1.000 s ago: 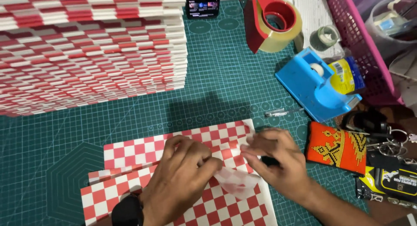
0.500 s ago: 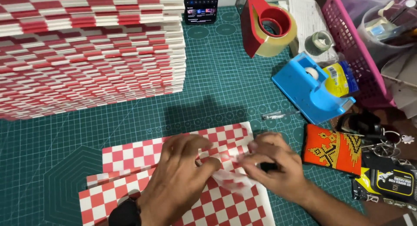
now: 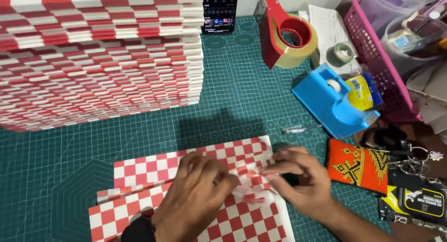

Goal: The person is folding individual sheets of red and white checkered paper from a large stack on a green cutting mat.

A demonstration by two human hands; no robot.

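Note:
Red-and-white checkered paper sheets lie on a green cutting mat at the bottom centre. My left hand presses on the sheets, fingers curled over a raised, crumpled fold of paper. My right hand pinches that same fold from the right side. A dark watch is on my left wrist. What lies under the fold is hidden.
A tall stack of folded checkered paper fills the upper left. A phone, red tape dispenser, blue tape dispenser, pink basket, orange beaded pouch, keys and a pen lie to the right.
The view shifted slightly. Both hands stayed on the sheet, working the fold; my right fingers moved a little left onto the crumpled paper.

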